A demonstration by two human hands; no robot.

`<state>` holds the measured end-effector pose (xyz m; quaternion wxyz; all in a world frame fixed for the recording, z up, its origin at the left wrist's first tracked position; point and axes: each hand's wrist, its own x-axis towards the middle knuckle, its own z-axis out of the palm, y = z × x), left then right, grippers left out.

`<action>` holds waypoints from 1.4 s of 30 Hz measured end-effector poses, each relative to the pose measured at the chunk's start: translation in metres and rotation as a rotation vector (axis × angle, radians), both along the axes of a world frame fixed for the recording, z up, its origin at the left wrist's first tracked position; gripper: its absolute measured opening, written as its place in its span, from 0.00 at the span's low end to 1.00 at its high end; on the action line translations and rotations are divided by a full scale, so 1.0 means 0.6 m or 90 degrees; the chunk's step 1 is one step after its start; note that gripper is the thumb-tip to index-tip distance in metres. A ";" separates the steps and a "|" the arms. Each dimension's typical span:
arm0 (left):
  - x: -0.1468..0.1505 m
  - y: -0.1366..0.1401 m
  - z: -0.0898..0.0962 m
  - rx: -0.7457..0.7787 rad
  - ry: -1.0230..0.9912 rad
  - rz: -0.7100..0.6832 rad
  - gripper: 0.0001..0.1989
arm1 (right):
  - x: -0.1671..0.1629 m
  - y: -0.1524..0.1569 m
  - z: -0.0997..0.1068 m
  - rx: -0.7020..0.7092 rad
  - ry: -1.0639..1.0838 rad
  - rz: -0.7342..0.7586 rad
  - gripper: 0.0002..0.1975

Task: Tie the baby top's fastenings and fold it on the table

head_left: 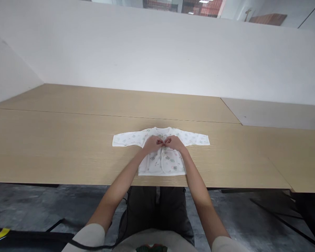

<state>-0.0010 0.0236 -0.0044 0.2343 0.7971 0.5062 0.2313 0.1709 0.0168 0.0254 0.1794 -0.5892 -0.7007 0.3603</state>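
A small white baby jacket (170, 162) with a scattered print lies flat on the table, its sleeves spread to both sides and its neckline away from me. My left hand (152, 143) and my right hand (174, 142) meet at the upper part of its front opening. Both have their fingertips pinched together on the front edge of the cloth. Whatever small fastening lies between the fingertips is hidden. A round button or snap (163, 154) shows on the front edge just below my hands.
The light wood table (68, 147) runs wide to both sides, with a seam along its back part. A white partition (147, 56) rises behind it and another stands at the left. Black chair or frame parts (304, 217) are below at the right, and a dark cable hangs near my left side.
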 end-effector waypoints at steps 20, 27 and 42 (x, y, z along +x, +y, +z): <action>-0.008 0.002 -0.009 -0.010 -0.091 -0.078 0.09 | 0.002 0.002 0.003 -0.125 0.156 0.015 0.10; -0.006 0.005 -0.014 0.002 -0.059 -0.059 0.10 | 0.006 0.005 -0.004 -0.094 0.119 0.004 0.11; -0.020 -0.057 0.009 -0.028 -0.010 -0.142 0.15 | 0.020 -0.070 0.002 -0.028 0.040 0.114 0.11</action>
